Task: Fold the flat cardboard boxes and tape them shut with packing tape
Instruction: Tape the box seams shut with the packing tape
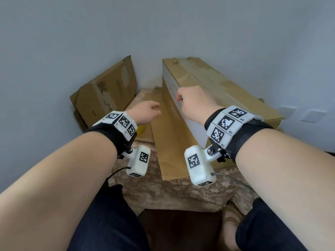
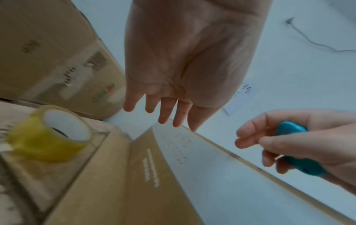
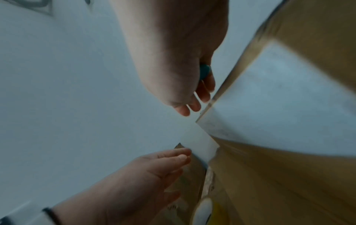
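From the head view I see a low bench [image 1: 172,194] under a beige patterned cloth, pushed into a corner of pale grey walls [image 1: 54,42], with wall sockets [image 1: 311,115] at 3 o'clock.

At 10 o'clock a flattened cardboard box [image 1: 105,93] leans upright against the wall, printed with a barcode and faded marks. Just below it, in the left wrist view, a roll of yellowish packing tape [image 2: 50,135] sits on flat cardboard [image 1: 170,138] that lies across the bench. At 1 o'clock stands the long box [image 1: 217,91], brown with a white side panel bearing small print and clear tape strips along its top; its near end flap hangs down over the flat cardboard.

My left hand [image 1: 146,113] hovers at centre left, palm down, its fingers [image 2: 165,112] straight and slightly spread, holding nothing, its tips near the box's white panel but apart from it. My right hand [image 1: 195,100] is raised against the long box's upper edge, fingers curled round a small teal cutter [image 2: 292,130], which peeks out between thumb and forefinger. Both wrists wear black straps with white marker blocks.
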Motion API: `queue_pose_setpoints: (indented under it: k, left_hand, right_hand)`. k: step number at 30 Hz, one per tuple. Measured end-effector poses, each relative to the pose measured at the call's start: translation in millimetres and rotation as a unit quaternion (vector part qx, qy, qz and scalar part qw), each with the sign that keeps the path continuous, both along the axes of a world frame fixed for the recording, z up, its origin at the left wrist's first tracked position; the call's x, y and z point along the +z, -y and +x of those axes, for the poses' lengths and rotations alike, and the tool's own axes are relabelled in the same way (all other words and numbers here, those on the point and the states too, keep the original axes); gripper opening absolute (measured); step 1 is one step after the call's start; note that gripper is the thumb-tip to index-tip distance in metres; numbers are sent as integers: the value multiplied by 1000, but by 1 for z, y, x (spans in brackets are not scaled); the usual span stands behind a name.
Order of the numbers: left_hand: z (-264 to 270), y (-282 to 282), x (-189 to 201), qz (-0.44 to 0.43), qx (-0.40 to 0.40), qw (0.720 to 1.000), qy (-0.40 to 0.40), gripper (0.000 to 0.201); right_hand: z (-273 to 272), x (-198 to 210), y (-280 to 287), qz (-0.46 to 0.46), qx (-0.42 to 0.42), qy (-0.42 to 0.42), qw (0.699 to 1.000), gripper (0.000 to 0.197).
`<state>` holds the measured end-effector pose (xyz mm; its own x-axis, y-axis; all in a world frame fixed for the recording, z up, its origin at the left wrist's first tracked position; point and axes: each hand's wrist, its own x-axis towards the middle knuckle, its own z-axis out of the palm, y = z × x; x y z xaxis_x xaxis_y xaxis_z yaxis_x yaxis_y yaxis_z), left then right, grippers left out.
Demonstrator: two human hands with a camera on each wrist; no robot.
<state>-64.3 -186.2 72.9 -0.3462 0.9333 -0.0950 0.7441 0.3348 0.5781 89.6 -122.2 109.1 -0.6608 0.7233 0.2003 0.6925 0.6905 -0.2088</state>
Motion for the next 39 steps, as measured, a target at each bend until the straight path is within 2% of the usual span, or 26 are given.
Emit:
queue_pose_setpoints:
  k: [4, 9, 12, 14, 16, 22, 31, 39]
  left_hand:
    - [44, -10, 25, 56, -23, 998, -13, 50]
    - [112, -30, 44, 54, -96, 991, -76, 55]
    - [140, -45, 36, 0, -143, 980, -140, 62]
    - [156, -52, 26, -48, -161, 964, -208, 70]
    - [168, -55, 16, -68, -144, 951, -266, 80]
    - [195, -56, 2, -68, -97, 947, -298, 114]
    - [209, -54, -9, -11, -134, 919, -371, 91]
    - [223, -55, -20, 3, -116, 912, -394, 97]
  right_hand:
    - [49, 11, -20, 8, -66, -50, 997, 40]
    - [118, 2, -58, 8, -179, -27, 983, 37]
    - [142, -11, -71, 5, -194, 16, 981, 30]
    - [153, -18, -73, -2, -191, 47, 980, 35]
    - [158, -23, -71, -1, -185, 74, 980, 43]
    - [163, -29, -68, 1, -167, 101, 981, 49]
    - [169, -34, -70, 20, -142, 105, 984, 49]
    - [171, -40, -73, 21, -140, 96, 985, 44]
